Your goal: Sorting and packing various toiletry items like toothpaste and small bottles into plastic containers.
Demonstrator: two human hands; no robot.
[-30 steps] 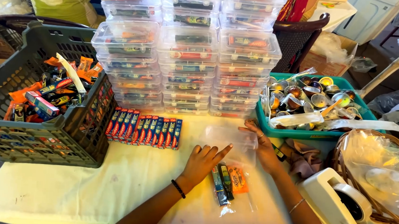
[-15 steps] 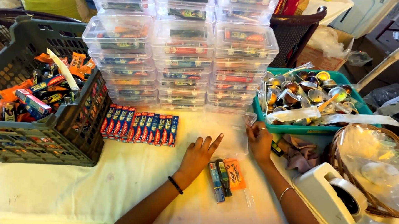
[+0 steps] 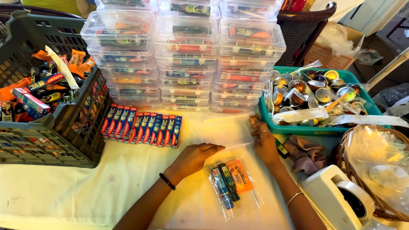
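On the counter (image 3: pixel 60 191) before me, my left hand (image 3: pixel 194 157) lies palm down with fingers loosely spread, its fingertips on the near left corner of a clear plastic box (image 3: pixel 224 132). My right hand (image 3: pixel 264 142) touches the box's right edge with fingers curled; whether it grips I cannot tell. Just below both hands lies a clear bag (image 3: pixel 231 181) of small packets, apart from the box. A row of small red-and-blue cartons (image 3: pixel 141 126) stands left of my left hand.
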